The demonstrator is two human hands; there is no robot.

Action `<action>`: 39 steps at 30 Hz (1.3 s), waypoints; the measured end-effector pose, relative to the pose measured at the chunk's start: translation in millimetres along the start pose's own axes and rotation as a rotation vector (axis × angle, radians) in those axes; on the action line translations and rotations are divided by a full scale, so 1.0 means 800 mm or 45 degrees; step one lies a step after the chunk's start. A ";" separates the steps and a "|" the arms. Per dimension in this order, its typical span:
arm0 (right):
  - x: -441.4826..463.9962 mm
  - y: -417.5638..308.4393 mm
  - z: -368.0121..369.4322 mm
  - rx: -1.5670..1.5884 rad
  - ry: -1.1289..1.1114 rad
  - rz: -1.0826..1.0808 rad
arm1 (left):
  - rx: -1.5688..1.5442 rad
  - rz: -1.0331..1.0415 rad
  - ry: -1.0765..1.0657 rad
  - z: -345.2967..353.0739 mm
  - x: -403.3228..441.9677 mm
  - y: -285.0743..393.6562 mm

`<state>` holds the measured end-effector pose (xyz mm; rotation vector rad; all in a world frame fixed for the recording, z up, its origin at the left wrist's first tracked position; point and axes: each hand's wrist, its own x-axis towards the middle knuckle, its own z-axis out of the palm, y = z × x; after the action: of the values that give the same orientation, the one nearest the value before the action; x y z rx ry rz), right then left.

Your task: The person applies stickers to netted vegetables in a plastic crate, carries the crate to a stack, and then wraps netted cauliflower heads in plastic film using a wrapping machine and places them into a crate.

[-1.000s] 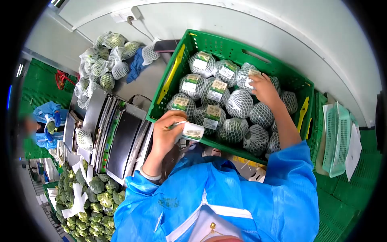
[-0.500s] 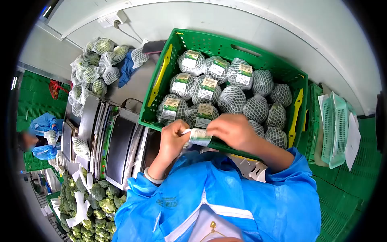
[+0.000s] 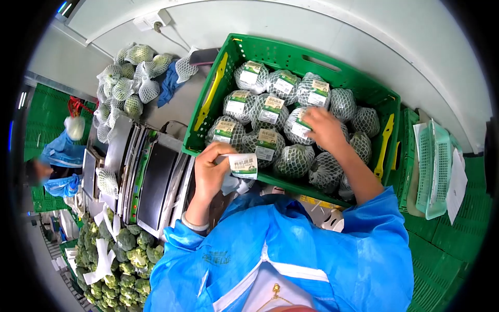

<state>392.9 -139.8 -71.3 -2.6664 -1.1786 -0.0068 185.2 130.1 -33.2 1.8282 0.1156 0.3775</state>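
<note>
My left hand (image 3: 210, 169) is closed on labels (image 3: 243, 166) printed in beige, green and white, held just outside the crate's near edge. Inside the green crate (image 3: 325, 63) lie several net-wrapped broccoli heads, in white foam netting. On one netted broccoli head (image 3: 294, 136) in the middle row sits a label (image 3: 301, 127). The bent fingers of my right hand (image 3: 321, 126) are closed at that label's right edge and press on it. Labels also show on the heads in the left part of the crate; several on the right, such as one netted head (image 3: 326, 169), show none.
At left, more netted heads (image 3: 125, 88) are piled by a blue cloth (image 3: 169, 86) and a machine with a dark panel (image 3: 158, 182). Below it lies unwrapped broccoli (image 3: 127, 260). A pale green basket (image 3: 432, 169) stands at right. Another person (image 3: 62, 156) works far left.
My right hand has moved from the labels in my left hand up into the crate, where a label now lies on a middle head. My left hand has shifted slightly left.
</note>
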 end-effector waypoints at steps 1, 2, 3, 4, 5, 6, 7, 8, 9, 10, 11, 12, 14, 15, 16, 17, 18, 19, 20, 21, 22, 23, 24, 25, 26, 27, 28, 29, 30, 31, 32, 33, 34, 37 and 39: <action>-0.003 0.005 0.007 0.061 -0.103 -0.103 | -0.122 -0.089 0.054 0.006 0.000 0.001; -0.006 0.005 0.013 0.123 -0.214 -0.210 | -0.246 -0.183 0.114 0.010 -0.003 0.003; -0.005 -0.001 0.010 0.047 -0.149 -0.253 | -0.338 -0.239 0.076 0.009 -0.003 0.005; 0.002 -0.021 -0.002 0.299 -0.006 -0.408 | -0.343 -0.274 0.044 0.008 -0.004 0.012; 0.006 -0.061 -0.030 0.802 -0.103 -0.333 | -0.398 -0.292 0.043 0.010 -0.002 0.020; 0.005 -0.103 -0.052 1.300 -0.201 -0.231 | -0.455 -0.310 0.031 0.017 0.001 0.029; 0.000 -0.128 -0.056 1.339 -0.271 -0.214 | -0.610 -0.284 0.062 0.027 0.003 0.036; -0.005 -0.146 -0.058 1.375 -0.331 -0.198 | -0.541 -0.302 0.024 0.028 0.002 0.036; -0.010 -0.157 -0.055 1.145 -0.220 -0.255 | -0.470 -0.320 -0.017 0.027 -0.001 0.034; -0.016 -0.164 -0.052 1.103 -0.201 -0.218 | -0.402 -0.348 -0.057 0.026 -0.006 0.029; -0.023 -0.163 -0.056 1.126 -0.200 -0.202 | -0.065 -0.339 -0.075 0.019 -0.015 0.014; -0.029 -0.159 -0.064 1.148 -0.195 -0.185 | -0.087 -0.369 0.008 0.023 -0.019 0.016; -0.037 -0.139 -0.088 1.155 0.079 -0.090 | 0.367 -0.232 0.012 0.013 -0.029 0.013; -0.039 -0.123 -0.107 1.320 0.086 0.196 | 0.333 -0.223 0.113 0.011 -0.035 0.003; -0.041 -0.103 -0.120 1.476 0.100 0.488 | 0.028 -0.264 0.163 0.007 -0.042 -0.002; -0.043 -0.075 -0.110 1.471 0.164 0.452 | -0.141 -0.182 0.265 0.006 -0.042 -0.006; -0.048 -0.052 -0.090 1.461 0.224 0.413 | -0.313 -0.103 0.370 0.006 -0.042 -0.007; -0.058 -0.045 -0.065 1.408 0.135 0.366 | -0.318 -0.125 0.300 -0.003 -0.047 -0.007; -0.068 -0.037 -0.031 1.351 -0.187 0.356 | -0.363 -0.166 0.250 0.000 -0.046 0.000; -0.079 -0.037 -0.001 0.994 -0.326 0.309 | -0.406 -0.203 0.201 0.006 -0.041 0.012; -0.083 -0.043 0.010 0.632 -0.448 0.256 | -0.448 -0.231 0.152 0.012 -0.035 0.020; -0.086 -0.045 0.011 0.522 -0.345 0.294 | -0.401 -0.185 0.114 0.019 -0.036 0.022; -0.085 -0.053 0.004 0.410 -0.246 0.330 | -0.287 -0.212 0.122 0.021 -0.035 0.031; -0.085 -0.057 0.001 0.297 -0.152 0.359 | -0.080 0.013 0.024 0.016 -0.030 0.023; -0.092 -0.056 0.007 0.427 -0.224 0.106 | 0.127 0.228 -0.077 0.010 -0.029 0.016; -0.096 -0.054 0.016 0.549 -0.282 -0.150 | 0.101 0.177 -0.066 0.014 -0.031 0.021; -0.095 -0.052 0.022 0.662 -0.329 -0.414 | 0.079 0.136 -0.053 0.021 -0.029 0.031; -0.094 -0.056 0.028 0.661 -0.406 -0.472 | 0.057 0.095 -0.044 0.025 -0.028 0.039; -0.091 -0.070 0.016 0.751 -0.219 -0.387 | -0.003 0.100 -0.099 0.028 -0.027 0.038; -0.087 -0.089 -0.008 0.838 -0.038 -0.306 | -0.152 -0.040 -0.109 0.032 -0.030 0.037; -0.085 -0.106 -0.031 0.928 0.133 -0.220 | -0.305 -0.192 -0.120 0.036 -0.037 0.036; -0.080 -0.117 -0.047 1.327 0.029 -0.187 | -0.188 -0.151 -0.136 0.040 -0.037 0.036; -0.081 -0.131 -0.054 1.646 -0.087 -0.142 | -0.388 -0.192 -0.091 0.051 -0.036 0.053; -0.095 -0.155 -0.065 1.101 0.042 -0.203 | -0.117 -0.172 -0.227 0.060 -0.043 0.048; -0.103 -0.139 -0.079 1.049 0.197 -0.271 | 0.268 -0.144 -0.200 0.060 -0.049 0.050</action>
<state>261.1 -140.7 5.2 -1.7895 -1.0926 0.1907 158.9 64.1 -14.1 2.0412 0.1541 0.1451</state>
